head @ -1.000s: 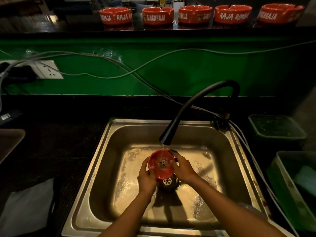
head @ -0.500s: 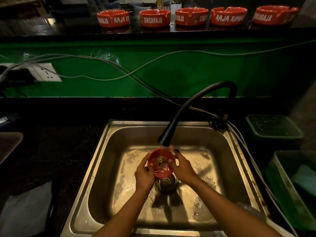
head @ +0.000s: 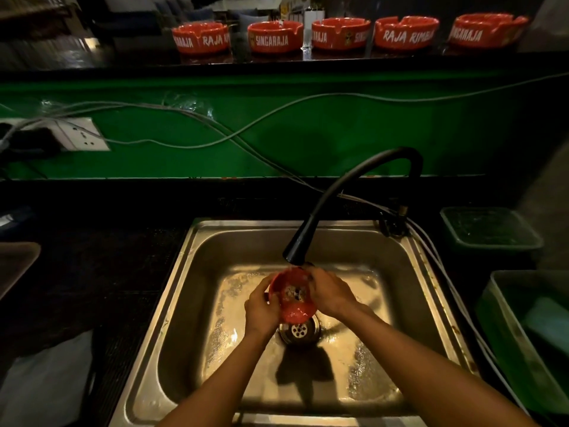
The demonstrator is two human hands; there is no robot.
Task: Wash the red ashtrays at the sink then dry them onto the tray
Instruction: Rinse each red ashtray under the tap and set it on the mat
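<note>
1. Since the frame a second earlier, you had tipped the ashtray (head: 292, 298) a little further and brought your right hand (head: 331, 292) up over its far rim, closer under the spout; the ashtray stayed over the drain (head: 299, 331) throughout.
2. The ashtray sat low in the sink (head: 409, 272), just under the black faucet (head: 354, 192), hollow facing you, with water landing in it and pale flecks showing in the bowl.
3. Your left hand (head: 260, 306) cupped the left edge, fingers curled round the rim. Your right hand wrapped the upper right edge. Both held it; neither was slack.
4. Handling judgement: it looked stiff and thick-walled, likely glass or ceramic by the sheen, so fairly heavy for its size and breakable if dropped on the steel. Wet, it was probably slippery.
5. Best purchase seemed the rim, thumb inside and fingers outside, or across the notches visible on the five ashtrays on the ledge (head: 274, 37).
6. Risk as I read it: turning it under the stream with one hand released invited a slip onto the drain.
7. What looked like a tray edge (head: 18, 260) showed at far left; drying had not begun.
</note>
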